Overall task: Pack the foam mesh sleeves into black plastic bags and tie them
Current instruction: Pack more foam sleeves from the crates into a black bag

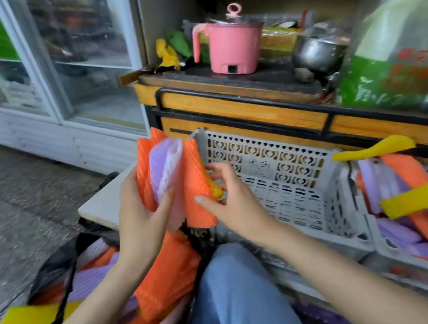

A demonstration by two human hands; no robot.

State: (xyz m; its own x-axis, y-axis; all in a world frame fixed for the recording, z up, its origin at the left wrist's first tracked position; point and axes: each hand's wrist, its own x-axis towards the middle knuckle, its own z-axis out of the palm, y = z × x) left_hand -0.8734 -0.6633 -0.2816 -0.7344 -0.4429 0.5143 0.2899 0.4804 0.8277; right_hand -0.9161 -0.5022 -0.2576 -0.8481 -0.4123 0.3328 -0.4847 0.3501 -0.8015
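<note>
2 hands (139,217) (229,202) grip orange, purple foam sleeves (167,166).

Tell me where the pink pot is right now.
In the head view, the pink pot stands upper centre on the wooden counter, left of the steel bowl and above the white crate.

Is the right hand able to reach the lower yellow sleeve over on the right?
Probably yes: the yellow sleeve lies uncovered on top with nothing between, though the right hand now holds the bundle.
</note>
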